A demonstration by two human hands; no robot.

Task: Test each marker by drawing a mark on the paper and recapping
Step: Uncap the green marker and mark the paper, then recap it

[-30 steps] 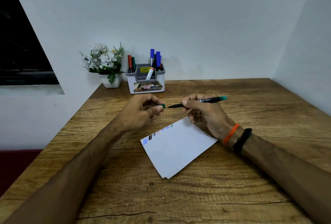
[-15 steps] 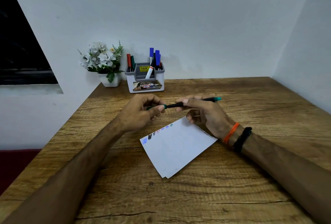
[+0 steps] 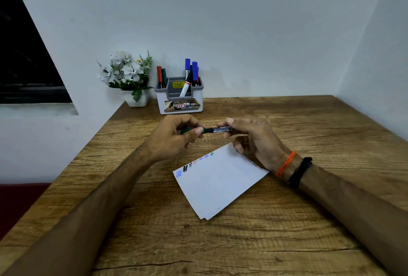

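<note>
Hands meet above your paper [image 3: 218,185]: your left hand [image 3: 174,139] pinches the green cap [image 3: 187,131], apparently seated, while your right hand [image 3: 251,136] grips the marker [image 3: 219,130].

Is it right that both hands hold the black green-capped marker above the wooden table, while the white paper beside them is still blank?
Not quite. In the head view the white paper is not blank: a row of coloured test marks runs along its far edge. The rest holds.

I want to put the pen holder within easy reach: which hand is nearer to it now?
Left. The left hand grips the marker's green cap just in front of the pen holder; the right hand holds the barrel farther to its right.
</note>
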